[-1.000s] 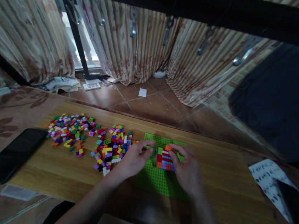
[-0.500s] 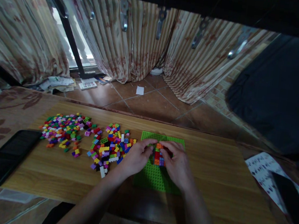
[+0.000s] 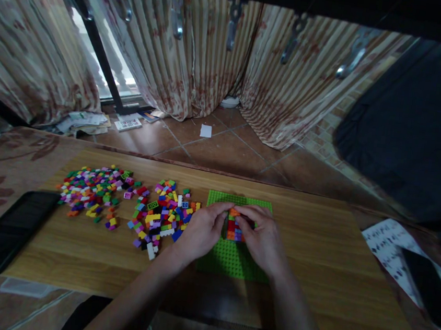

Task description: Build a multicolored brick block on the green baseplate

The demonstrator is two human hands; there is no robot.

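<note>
A green studded baseplate (image 3: 231, 263) lies on the wooden table. On its middle stands a small block of red, orange, blue and purple toy bricks (image 3: 231, 229). My left hand (image 3: 206, 227) grips the block's left and far side, its thumb and fingers bent together. From the right, my right hand (image 3: 261, 233) is closed at the far end of the same bricks, with its thumb near their right side. The fingertips of both hands almost meet there, and they hide part of the block. Whether a separate brick is between them I cannot make out.
Left of the baseplate lies a loose pile of mixed toy bricks (image 3: 166, 214), and beyond it a second pile (image 3: 92, 188). A black tablet-like device (image 3: 10, 235) rests at the table's left end. At right are a printed sheet (image 3: 387, 245) and a dark phone-like object (image 3: 428, 286).
Both hands stay at the far end of the brick block, with only slight finger shifts. The camera view has tilted a little, so the scene sits slightly higher.
</note>
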